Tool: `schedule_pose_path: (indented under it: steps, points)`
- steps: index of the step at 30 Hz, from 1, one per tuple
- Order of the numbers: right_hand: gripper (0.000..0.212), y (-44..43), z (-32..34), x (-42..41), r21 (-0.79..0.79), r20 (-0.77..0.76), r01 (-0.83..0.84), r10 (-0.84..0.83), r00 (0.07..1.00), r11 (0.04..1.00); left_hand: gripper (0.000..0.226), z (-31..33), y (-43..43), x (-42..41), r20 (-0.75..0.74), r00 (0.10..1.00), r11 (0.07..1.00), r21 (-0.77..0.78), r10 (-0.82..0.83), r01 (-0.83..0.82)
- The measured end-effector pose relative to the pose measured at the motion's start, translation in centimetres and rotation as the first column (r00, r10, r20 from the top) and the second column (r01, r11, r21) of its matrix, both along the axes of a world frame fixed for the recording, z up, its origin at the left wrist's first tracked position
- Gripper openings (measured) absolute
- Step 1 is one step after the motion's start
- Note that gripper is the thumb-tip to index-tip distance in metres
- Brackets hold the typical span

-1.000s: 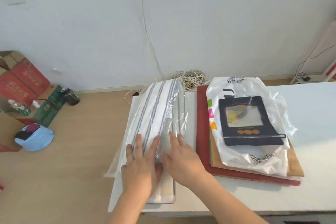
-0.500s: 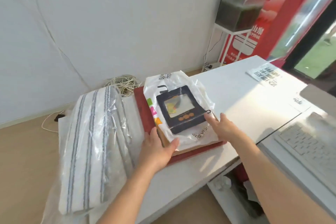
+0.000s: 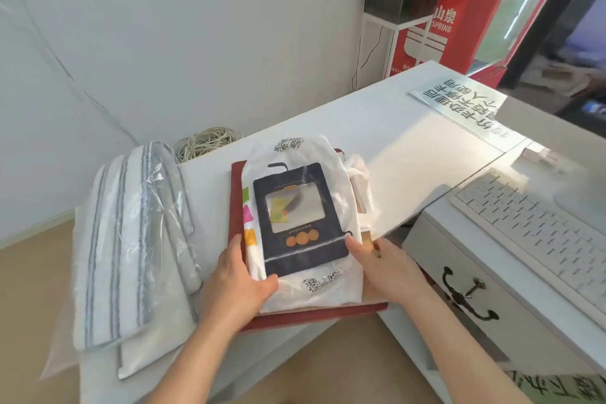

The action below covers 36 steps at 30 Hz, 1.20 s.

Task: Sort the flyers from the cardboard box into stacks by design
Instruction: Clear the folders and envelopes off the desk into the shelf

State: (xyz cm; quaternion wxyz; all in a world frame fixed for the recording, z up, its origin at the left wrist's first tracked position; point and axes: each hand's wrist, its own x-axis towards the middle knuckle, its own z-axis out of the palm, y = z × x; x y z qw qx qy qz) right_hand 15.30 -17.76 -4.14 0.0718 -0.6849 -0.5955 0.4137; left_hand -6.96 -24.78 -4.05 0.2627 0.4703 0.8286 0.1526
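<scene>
A white plastic bag [image 3: 328,292] with a dark blue packet [image 3: 298,216] inside lies on top of a brown envelope [image 3: 368,236] and a dark red folder [image 3: 314,315] on the white table [image 3: 377,128]. My left hand [image 3: 236,282] grips the pile's near-left corner, thumb on top of the bag. At the pile's right edge my right hand [image 3: 383,269] holds on, its thumb on the bag. No cardboard box or loose flyers are in view.
A striped white cloth in clear plastic [image 3: 124,239] overhangs the table's left end. A coil of cable [image 3: 206,141] lies behind it. To the right are a lower desk with a keyboard [image 3: 537,233], a drawer [image 3: 465,292] and a printed sign [image 3: 459,105].
Both hands left the striped cloth and moved right onto the bag pile. They now hold its near corners, closer to me than half a second ago. The view swung right.
</scene>
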Motion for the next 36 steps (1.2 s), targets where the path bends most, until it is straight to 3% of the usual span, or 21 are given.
schedule_pose_path:
  steps: [2, 5, 8, 12, 17, 20, 23, 28, 32, 36]
  points:
    - [0.086, -2.6, -0.6, 2.6, -0.119, -0.147, 0.063, -0.080, 0.986, 0.991, 0.100, 0.0, -2.8, 1.2, 0.024, 1.000, 0.999, -0.036, -0.019, 0.020]
    - [0.106, -5.8, -2.1, 5.5, -0.189, -0.209, 0.095, -0.134, 0.969, 0.977, 0.100, -0.3, -6.8, 2.1, 0.189, 0.981, 0.998, -0.050, 0.045, -0.036]
    - [0.099, -8.3, -3.0, 7.1, -0.218, -0.264, 0.090, -0.148, 0.953, 0.972, 0.108, -0.7, -9.4, 2.9, 0.357, 0.921, 0.987, -0.041, 0.159, -0.154]
    - [0.077, -10.1, -2.2, 8.3, -0.172, -0.208, 0.028, -0.065, 0.976, 0.985, 0.076, -1.2, -10.8, 4.0, 0.470, 0.830, 0.954, -0.137, 0.299, -0.266]
    - [0.099, -13.0, 0.2, 8.8, -0.317, -0.248, 0.135, -0.220, 0.944, 0.939, 0.064, -2.5, -12.1, 4.4, 0.535, 0.795, 0.958, -0.167, 0.286, -0.232]
    - [0.073, -15.8, 0.0, 7.9, -0.283, -0.220, 0.109, -0.176, 0.960, 0.953, 0.054, -2.5, -12.8, 4.7, 0.556, 0.799, 0.973, -0.103, 0.229, -0.207]
    - [0.046, -19.5, -2.2, 7.9, -0.210, -0.185, 0.248, -0.287, 0.940, 0.946, 0.048, -2.1, -13.9, 5.4, 0.536, 0.833, 0.988, -0.017, 0.136, -0.150]
    - [0.053, -26.4, -3.9, 10.9, -0.208, -0.072, 0.381, -0.402, 0.913, 0.901, 0.056, -2.6, -17.9, 8.7, 0.503, 0.864, 1.000, 0.014, 0.008, -0.018]
    - [0.054, -30.1, -4.6, 14.1, -0.182, 0.037, 0.447, -0.448, 0.893, 0.876, 0.059, -5.5, -21.6, 11.8, 0.581, 0.811, 0.996, -0.091, 0.064, -0.013]
    - [0.058, -30.8, -6.8, 16.4, -0.226, 0.138, 0.387, -0.364, 0.921, 0.894, 0.052, -8.5, -23.7, 14.4, 0.645, 0.741, 0.978, -0.196, 0.187, -0.076]
